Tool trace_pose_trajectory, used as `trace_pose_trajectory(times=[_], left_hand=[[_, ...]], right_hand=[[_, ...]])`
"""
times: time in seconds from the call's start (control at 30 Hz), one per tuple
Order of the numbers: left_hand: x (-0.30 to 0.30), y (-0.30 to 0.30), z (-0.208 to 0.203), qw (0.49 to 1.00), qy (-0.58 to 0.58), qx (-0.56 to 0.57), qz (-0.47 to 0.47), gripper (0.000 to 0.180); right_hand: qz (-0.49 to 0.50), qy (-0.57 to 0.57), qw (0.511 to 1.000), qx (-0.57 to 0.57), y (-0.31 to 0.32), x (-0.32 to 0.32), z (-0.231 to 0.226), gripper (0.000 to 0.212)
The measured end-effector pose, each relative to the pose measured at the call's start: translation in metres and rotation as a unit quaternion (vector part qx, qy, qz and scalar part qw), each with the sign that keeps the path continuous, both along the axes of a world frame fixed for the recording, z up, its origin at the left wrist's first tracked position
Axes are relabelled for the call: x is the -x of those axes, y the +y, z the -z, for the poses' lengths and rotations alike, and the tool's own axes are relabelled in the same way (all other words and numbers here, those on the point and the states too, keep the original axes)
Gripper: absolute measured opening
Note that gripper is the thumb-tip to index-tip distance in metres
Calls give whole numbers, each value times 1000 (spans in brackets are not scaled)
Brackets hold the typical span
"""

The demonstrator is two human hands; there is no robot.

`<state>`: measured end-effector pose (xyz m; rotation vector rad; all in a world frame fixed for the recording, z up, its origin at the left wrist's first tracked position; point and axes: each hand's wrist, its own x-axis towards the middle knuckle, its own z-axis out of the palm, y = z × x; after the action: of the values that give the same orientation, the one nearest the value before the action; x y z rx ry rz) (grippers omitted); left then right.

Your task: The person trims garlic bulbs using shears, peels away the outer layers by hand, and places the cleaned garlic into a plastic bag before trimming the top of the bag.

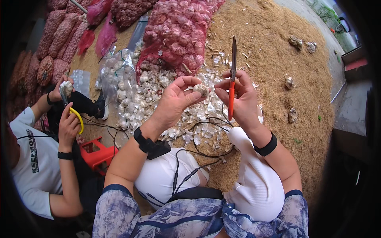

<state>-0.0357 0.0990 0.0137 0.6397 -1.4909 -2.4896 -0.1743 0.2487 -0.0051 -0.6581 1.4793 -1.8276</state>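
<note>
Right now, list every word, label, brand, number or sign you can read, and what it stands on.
Co-worker's white T-shirt: large dark lettering on the front, not copied out here; the smaller print beside it is too small to read.
Red-handled tool: no legible marking.

The floor (270,59) here is spread thick with tan chaff, giving way to a bare grey strip (301,16) off to the upper right. In the middle I can see a loose heap of white garlic (164,82) with papery peels scattered round it. A full pink net sack (178,27) lies at the far side of the heap, and a clear plastic bag (119,75) with bulbs inside sits against its left. A red stool (99,156) stands nearer, lower left. On the right, four dull clumps (289,82) and some green bits (319,118) dot the chaff.
</note>
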Motion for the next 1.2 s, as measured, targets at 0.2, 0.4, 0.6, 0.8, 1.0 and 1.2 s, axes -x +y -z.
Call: trace_pose_trajectory(times=[0.2, 0.4, 0.6, 0.8, 1.0, 1.2], left_hand=[[-1, 2, 7, 999, -8, 38, 19, 29], [-3, 6, 7, 999, -34, 19, 27, 23], [1, 9, 0, 998, -51, 12, 19, 22], [1, 12, 4, 998, -52, 33, -3, 21], [-1, -4, 16, 992, -73, -28, -95, 26], [0, -7, 13, 991, -3, -93, -100, 22]], right_hand=[[-8, 63, 997, 54, -2, -9, 3, 38], [-25, 125, 991, 28, -3, -12, 9, 38], [-40, 54, 997, 28, -2, -11, 9, 35], [15, 102, 994, 38, -6, -23, 11, 33], [-3, 187, 981, 53, -4, -30, 0, 35], [29, 118, 992, -17, -3, -10, 7, 40]])
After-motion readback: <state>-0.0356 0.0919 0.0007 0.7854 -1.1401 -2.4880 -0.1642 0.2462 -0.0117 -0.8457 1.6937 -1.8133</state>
